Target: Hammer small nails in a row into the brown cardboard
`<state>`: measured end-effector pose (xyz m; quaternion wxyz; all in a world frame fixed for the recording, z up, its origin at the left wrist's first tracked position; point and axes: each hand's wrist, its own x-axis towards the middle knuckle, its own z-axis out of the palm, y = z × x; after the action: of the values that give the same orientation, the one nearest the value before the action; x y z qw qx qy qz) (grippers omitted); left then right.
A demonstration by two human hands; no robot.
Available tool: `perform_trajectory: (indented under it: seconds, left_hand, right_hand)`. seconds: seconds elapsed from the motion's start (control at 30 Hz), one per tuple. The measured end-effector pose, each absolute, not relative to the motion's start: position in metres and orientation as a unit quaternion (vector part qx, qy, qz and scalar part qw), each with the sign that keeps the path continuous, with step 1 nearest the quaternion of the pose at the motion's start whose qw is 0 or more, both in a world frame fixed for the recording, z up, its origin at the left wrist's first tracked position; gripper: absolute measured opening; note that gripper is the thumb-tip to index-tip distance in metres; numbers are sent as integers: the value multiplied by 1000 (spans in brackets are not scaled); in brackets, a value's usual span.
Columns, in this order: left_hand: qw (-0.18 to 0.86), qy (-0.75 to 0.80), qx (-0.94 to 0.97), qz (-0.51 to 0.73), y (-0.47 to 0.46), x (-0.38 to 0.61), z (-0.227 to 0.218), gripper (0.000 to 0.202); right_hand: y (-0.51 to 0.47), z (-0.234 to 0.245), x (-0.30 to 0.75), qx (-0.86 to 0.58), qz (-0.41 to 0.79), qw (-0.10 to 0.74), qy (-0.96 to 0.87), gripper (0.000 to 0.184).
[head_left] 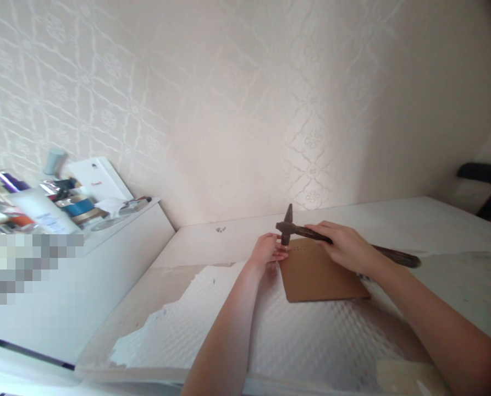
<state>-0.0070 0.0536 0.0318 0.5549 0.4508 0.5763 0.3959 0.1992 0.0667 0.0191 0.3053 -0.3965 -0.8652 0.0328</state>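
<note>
My right hand (348, 247) is wrapped around the dark wooden handle of a hammer (285, 226). The hammer's head is upright over the upper left corner of a brown cardboard piece (323, 275), one face pointing down. Right beside that face, my left hand (266, 248) has its fingers drawn together at the cardboard's corner. Whatever they pinch under the hammer is too small to name. A line of small dots or holes runs along the cardboard's top edge. The cardboard lies on a bumpy white sheet (196, 308).
Several small dark bits (220, 229) lie on the white tabletop (245, 234) near the wall. At left, a white cabinet (121, 280) carries a white box (100, 179), a blue roll (80, 208) and cluttered bottles. A black curved object (484, 173) stands far right.
</note>
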Motion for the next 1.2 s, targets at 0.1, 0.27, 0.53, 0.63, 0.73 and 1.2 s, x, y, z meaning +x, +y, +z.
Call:
perform_trajectory:
  seconds: [0.1,0.27,0.53,0.63,0.73,1.2]
  left_hand:
    - [556,574,453,396,54,-7,31,27]
    - [553,570,461,396,52,-8,31,30]
    - [552,581,451,393,55,-6,31,26]
    - [551,580,449,399,56,-5,31,24]
    - [551,577,452,399,56,-6,31,23]
    - [549,582,454,392,57,-6,29,27]
  right_hand:
    - [65,21,199,-401,33,302,-864,50]
    - [65,21,199,-403,30,294,-866,49]
    - [66,20,199,-398,24,298,-867,48]
    - [66,21,199,-392,23,307,-867,49]
    - [66,20,199,-388,24,299,-871,49]
    - [64,23,199,-397,32,294,-869,50]
